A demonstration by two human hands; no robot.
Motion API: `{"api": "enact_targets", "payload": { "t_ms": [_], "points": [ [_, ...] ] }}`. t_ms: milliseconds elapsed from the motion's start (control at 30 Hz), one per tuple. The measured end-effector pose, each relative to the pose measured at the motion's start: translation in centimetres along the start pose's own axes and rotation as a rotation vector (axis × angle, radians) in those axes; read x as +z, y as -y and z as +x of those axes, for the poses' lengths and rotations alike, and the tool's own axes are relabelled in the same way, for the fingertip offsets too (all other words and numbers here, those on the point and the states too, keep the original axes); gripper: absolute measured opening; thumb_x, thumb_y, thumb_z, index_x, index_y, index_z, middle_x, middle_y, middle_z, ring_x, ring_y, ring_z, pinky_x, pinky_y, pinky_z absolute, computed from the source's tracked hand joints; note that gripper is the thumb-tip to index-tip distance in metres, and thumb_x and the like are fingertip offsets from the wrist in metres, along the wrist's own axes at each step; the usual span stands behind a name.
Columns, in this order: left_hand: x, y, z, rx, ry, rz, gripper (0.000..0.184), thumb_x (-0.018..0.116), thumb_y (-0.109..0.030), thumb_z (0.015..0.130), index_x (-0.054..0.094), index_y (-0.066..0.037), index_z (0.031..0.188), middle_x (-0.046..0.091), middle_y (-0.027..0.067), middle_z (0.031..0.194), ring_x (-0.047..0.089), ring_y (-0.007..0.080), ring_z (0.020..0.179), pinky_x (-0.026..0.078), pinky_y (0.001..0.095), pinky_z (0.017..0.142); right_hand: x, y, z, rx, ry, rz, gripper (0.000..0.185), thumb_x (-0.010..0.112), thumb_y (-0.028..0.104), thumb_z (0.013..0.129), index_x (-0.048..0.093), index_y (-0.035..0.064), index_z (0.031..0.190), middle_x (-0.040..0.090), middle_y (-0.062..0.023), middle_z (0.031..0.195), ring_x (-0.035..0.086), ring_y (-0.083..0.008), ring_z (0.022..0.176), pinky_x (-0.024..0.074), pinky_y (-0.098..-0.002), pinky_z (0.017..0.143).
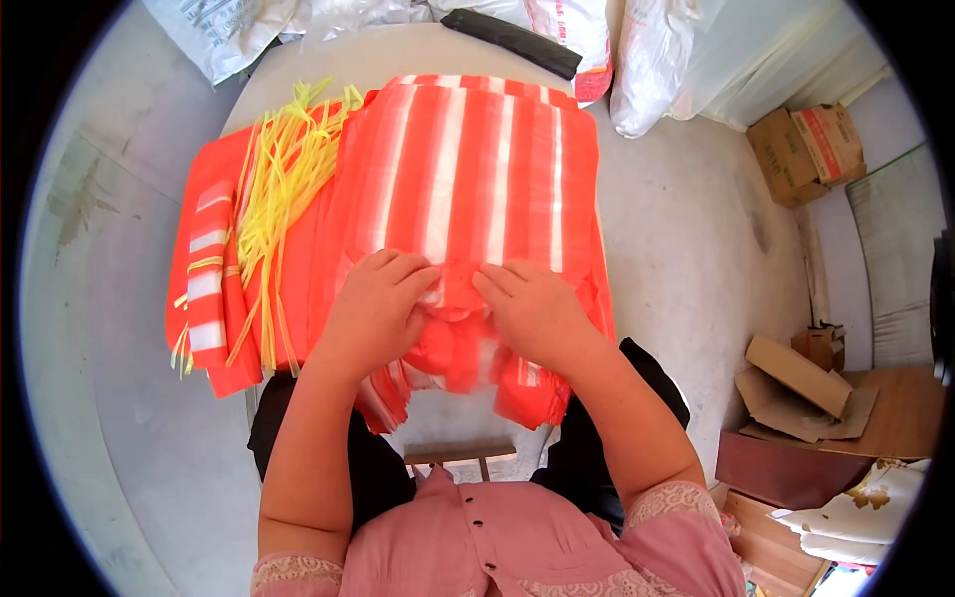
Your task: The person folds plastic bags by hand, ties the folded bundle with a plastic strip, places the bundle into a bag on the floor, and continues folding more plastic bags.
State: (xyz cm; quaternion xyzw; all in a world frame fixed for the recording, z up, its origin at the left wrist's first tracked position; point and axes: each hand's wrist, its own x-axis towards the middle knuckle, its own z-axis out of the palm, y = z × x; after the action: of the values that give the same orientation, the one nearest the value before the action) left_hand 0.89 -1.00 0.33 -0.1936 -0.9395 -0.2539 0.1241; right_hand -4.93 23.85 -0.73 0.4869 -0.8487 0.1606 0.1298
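A thick stack of red-and-white striped plastic bags [477, 169] lies on the table in front of me, its loose ends hanging over the near edge. My left hand [386, 298] has its fingers curled on the near part of the top bag. A short gap away, my right hand [532, 306] bends its fingers onto the same plastic, which is bunched between both hands. Left of the stack, a bunch of yellow plastic ties [284, 189] rests on red plastic. Beside it is a folded striped bundle [207, 274] bound with a yellow tie.
At the table's far edge [343, 58] lies a long black plastic-wrapped thing [512, 42]. White sacks [652, 60] stand behind it. A cardboard box [806, 154] sits at the far right, with opened cardboard [796, 393] nearer. My legs are under the table's near side.
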Motion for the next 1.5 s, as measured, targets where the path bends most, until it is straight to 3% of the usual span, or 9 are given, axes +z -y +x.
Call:
{"api": "enact_targets", "payload": {
  "t_ms": [267, 367, 567, 667, 767, 967, 1200, 1267, 1500],
  "points": [
    [-0.2, 0.9, -0.5, -0.131, -0.14, 0.073, 0.035, 0.073, 0.002, 0.073, 0.072, -0.001, 0.108, 0.068, 0.0148, 0.113, 0.064, 0.0364, 0.112, 0.054, 0.045, 0.098, -1.5, -1.2, 1.1, 0.235, 0.135, 0.263, 0.031, 0.065, 0.006, 0.091, 0.071, 0.0033, 0.122, 0.074, -0.0151, 0.103, 0.069, -0.0347, 0.1, 0.0569, -0.0454, 0.084],
    [-1.2, 1.5, -0.4, -0.1, -0.176, -0.02, 0.024, 0.074, 0.0, 0.078, 0.074, -0.002, 0.102, 0.069, 0.0153, 0.103, 0.065, 0.036, 0.104, 0.054, 0.0443, 0.088, -2.7, -1.3, 1.3, 0.286, 0.195, 0.289, 0.024, 0.061, 0.01, 0.097, 0.069, 0.0038, 0.119, 0.074, -0.0157, 0.1, 0.069, -0.0376, 0.097, 0.0555, -0.0458, 0.084],
    [-4.1, 0.6, -2.1, -0.615, 0.099, -0.42, 0.013, 0.075, -0.001, 0.09, 0.069, 0.001, 0.101, 0.061, 0.0019, 0.078, 0.061, 0.0134, 0.076, 0.05, 0.0319, 0.07, -5.0, -2.9, 1.9, 0.407, 0.394, 0.715, 0.018, 0.059, 0.017, 0.101, 0.062, -0.0002, 0.094, 0.063, -0.0127, 0.08, 0.06, -0.0276, 0.074, 0.0489, -0.0393, 0.072],
    [-3.6, 1.6, -3.0, -0.653, 0.093, -0.467, 0.021, 0.078, -0.01, 0.091, 0.07, 0.003, 0.105, 0.062, 0.01, 0.076, 0.061, 0.0134, 0.072, 0.051, 0.0337, 0.067, -6.0, -2.3, 3.4, 0.753, 0.563, 0.782, 0.025, 0.059, 0.02, 0.102, 0.057, -0.0005, 0.087, 0.05, -0.0088, 0.074, 0.048, -0.0201, 0.07, 0.0455, -0.038, 0.068],
    [-3.0, 2.0, -3.4, -0.67, 0.024, -0.483, 0.021, 0.076, -0.012, 0.092, 0.07, 0.002, 0.106, 0.067, 0.0111, 0.079, 0.065, 0.0172, 0.073, 0.051, 0.0351, 0.069, -2.6, -4.5, 2.4, 0.523, 0.484, 0.707, 0.026, 0.059, 0.021, 0.102, 0.055, -0.0005, 0.087, 0.044, -0.0073, 0.073, 0.045, -0.0177, 0.07, 0.0447, -0.0376, 0.067],
    [-3.3, 0.4, -1.9, -0.617, -0.011, -0.224, 0.017, 0.072, -0.017, 0.095, 0.069, 0.0, 0.099, 0.07, 0.0168, 0.085, 0.069, 0.0335, 0.078, 0.054, 0.0407, 0.071, -3.2, -4.0, 2.9, 0.659, 0.491, 0.576, 0.026, 0.061, 0.025, 0.102, 0.062, -0.0007, 0.094, 0.059, -0.0109, 0.08, 0.054, -0.0194, 0.076, 0.0478, -0.0399, 0.073],
    [-1.6, 0.8, -1.7, -0.524, -0.076, -0.047, 0.015, 0.07, -0.016, 0.097, 0.067, -0.002, 0.1, 0.071, 0.0193, 0.092, 0.069, 0.0386, 0.085, 0.054, 0.0442, 0.075, -4.4, -4.4, -1.9, 0.732, 0.272, 0.608, 0.035, 0.072, 0.017, 0.096, 0.062, 0.0038, 0.128, 0.065, -0.0056, 0.097, 0.062, -0.0187, 0.088, 0.0528, -0.0367, 0.083],
    [-1.2, 1.0, -1.7, -0.506, -0.129, -0.051, 0.015, 0.07, -0.018, 0.096, 0.065, -0.003, 0.097, 0.07, 0.018, 0.09, 0.069, 0.0386, 0.086, 0.053, 0.0462, 0.075, -6.3, -4.1, -2.1, 0.867, 0.353, 0.67, 0.036, 0.073, 0.013, 0.095, 0.061, 0.0027, 0.127, 0.063, -0.0048, 0.098, 0.062, -0.017, 0.091, 0.0528, -0.0353, 0.084],
    [-1.1, 0.2, -1.1, -0.659, -0.126, -0.081, 0.017, 0.071, -0.017, 0.097, 0.062, -0.004, 0.103, 0.067, 0.0144, 0.087, 0.069, 0.0351, 0.086, 0.054, 0.0419, 0.076, -4.9, -5.0, -5.4, 0.711, 0.271, 0.659, 0.023, 0.07, 0.006, 0.093, 0.063, 0.0042, 0.115, 0.061, -0.0049, 0.096, 0.061, -0.0175, 0.09, 0.052, -0.0337, 0.081]
  ]
}}
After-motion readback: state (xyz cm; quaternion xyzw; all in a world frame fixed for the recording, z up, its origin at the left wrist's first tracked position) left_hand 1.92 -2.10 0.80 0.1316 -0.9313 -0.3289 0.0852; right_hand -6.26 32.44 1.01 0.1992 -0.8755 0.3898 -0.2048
